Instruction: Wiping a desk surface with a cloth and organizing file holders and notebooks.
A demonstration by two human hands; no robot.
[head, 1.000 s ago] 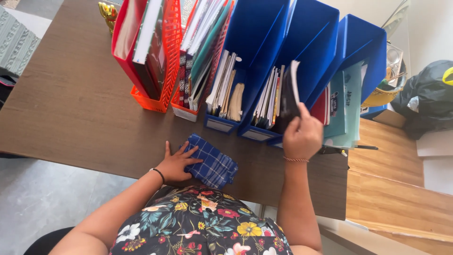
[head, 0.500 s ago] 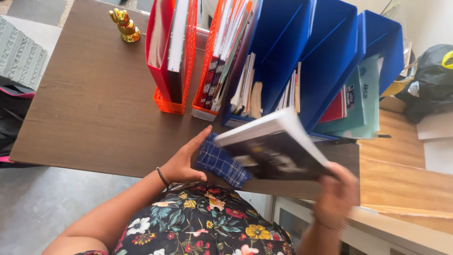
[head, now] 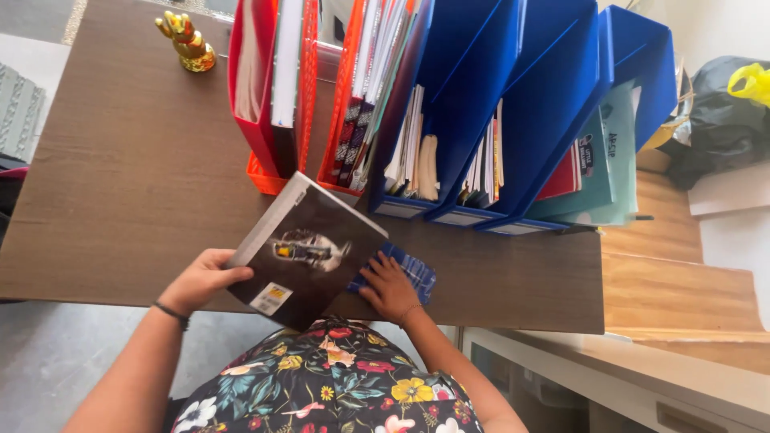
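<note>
Along the near edge of the brown table (head: 120, 200), a dark-covered book (head: 309, 248) is held tilted, its lower corner overhanging the edge. The left hand (head: 200, 279) is seen at the book's left side, fingers curled around its edge in a hold. The right hand (head: 391, 287) is laid flat, fingers spread, on a blue checked cloth (head: 409, 271) just beside the book's right corner and close to the edge.

Open tabletop is left on the left side, between the book and a small golden figure (head: 186, 40) near the far edge; a narrower bare strip is found at the right, in front of the holders.

Five upright file holders are counted in a row: two red ones (head: 265, 88) and three blue ones (head: 481, 96), all filled with books and papers. One book, one cloth and one figure are counted. The rightmost blue holder stands at the table's right edge.
</note>
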